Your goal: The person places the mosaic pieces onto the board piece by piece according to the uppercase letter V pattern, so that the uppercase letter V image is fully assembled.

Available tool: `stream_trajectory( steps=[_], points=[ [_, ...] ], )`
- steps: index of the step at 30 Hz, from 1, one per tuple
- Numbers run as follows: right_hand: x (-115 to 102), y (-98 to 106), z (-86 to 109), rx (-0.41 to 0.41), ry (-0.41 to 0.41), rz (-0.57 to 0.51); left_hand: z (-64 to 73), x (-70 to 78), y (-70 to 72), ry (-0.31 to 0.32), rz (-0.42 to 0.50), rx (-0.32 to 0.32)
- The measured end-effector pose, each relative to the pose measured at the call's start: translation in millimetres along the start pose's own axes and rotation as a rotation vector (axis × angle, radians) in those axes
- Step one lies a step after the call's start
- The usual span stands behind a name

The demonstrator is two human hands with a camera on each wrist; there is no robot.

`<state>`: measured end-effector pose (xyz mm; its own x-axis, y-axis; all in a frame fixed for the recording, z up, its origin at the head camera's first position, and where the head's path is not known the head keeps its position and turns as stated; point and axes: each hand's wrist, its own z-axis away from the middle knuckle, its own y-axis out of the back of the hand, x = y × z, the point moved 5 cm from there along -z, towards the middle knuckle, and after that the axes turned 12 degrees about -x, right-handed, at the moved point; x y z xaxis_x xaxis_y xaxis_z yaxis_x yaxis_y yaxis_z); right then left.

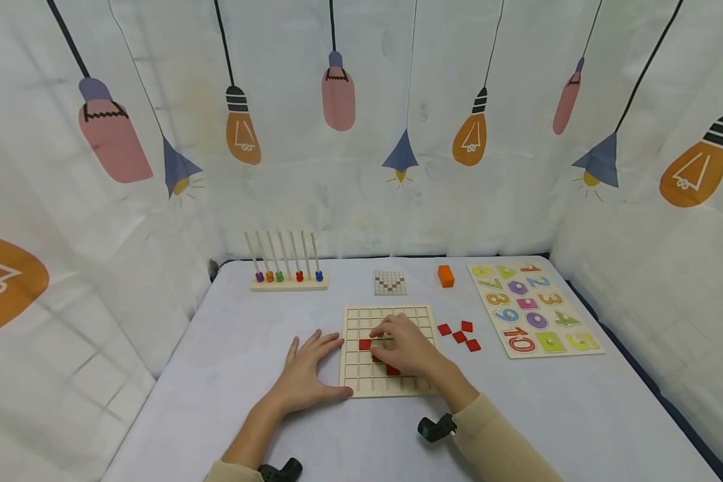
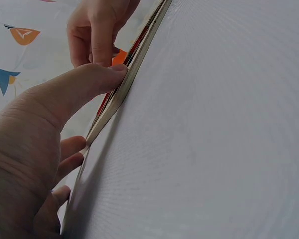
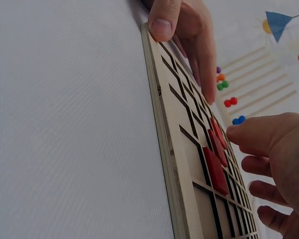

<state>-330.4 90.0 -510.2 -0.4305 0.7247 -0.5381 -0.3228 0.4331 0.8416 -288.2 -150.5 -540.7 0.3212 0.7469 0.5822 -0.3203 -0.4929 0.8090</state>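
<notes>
A wooden grid board (image 1: pixel 361 386) lies on the table, with three red tiles (image 3: pixel 216 171) in a diagonal row of its cells. My left hand (image 1: pixel 304 375) is at the board's left side, fingers spread; its thumb rests on the near left corner and its fingertips are at the left edge. Over the middle of the board is my right hand (image 1: pixel 406 347), fingers bent loosely and thumb close to the red tiles. In the right wrist view, its thumb and fingers (image 3: pixel 261 191) are apart, with nothing seen between them. Part of the tiles is hidden under this hand in the head view.
Several loose red tiles (image 1: pixel 459 337) lie right of the board. Behind it are a small pattern card (image 1: pixel 390 283) and an orange block (image 1: pixel 446 276). A peg stand with coloured beads (image 1: pixel 289 286) is at the back left, a number puzzle board (image 1: pixel 500 314) at the right.
</notes>
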Motion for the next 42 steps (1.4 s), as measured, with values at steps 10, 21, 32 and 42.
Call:
stream_trajectory(
  steps=[10, 21, 32, 42],
  points=[
    [22.4, 5.5, 13.6, 0.008, -0.039, -0.051, -0.3, 0.8, -0.8, 0.01, 0.011, -0.006],
    [43.8, 16.9, 26.4, 0.057, -0.075, -0.052, 1.0, 2.6, 0.7, 0.009, 0.015, 0.002],
    [64.6, 28.9, 35.5, 0.067, -0.125, -0.064, 0.8, 2.5, 0.6, 0.004, 0.016, 0.004],
    [78.7, 42.8, 47.0, 0.08, -0.154, -0.078, 0.7, 0.7, -0.5, 0.009, 0.013, 0.002]
  ],
)
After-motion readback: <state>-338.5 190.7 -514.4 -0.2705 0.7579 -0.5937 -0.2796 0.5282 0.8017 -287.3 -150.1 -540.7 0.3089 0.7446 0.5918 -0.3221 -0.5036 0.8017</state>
